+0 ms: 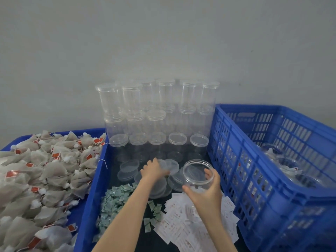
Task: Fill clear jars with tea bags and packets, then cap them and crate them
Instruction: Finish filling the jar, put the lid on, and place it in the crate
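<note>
Open clear jar (198,176), uncapped and empty as far as can be seen, held above the middle tray (94,179). Its long axis is tilted, the mouth turned up and toward the far wall. The right hand (207,193) grips it from the near side, thumb curled on the left wall and fingers wrapped over the right wall near the rim.

The left hand (154,169) reaches forward just left of the jar, with its fingers resting on the loose clear lids (171,165) that lie flat on the tray floor; whether it pinches one lid or merely presses on them cannot be told.

The tea bags (45,171) lie heaped in the left bin, well to the left of the jar, so the left hand is judged the nearer for fetching them. The green packets (116,199) and the white packets (183,224) lie near the body, below both forearms.

Stacked capped empty jars (156,110) stand against the wall. The blue crate (254,160) stands to the right, just beside the gripped jar, with filled jars inside it.
</note>
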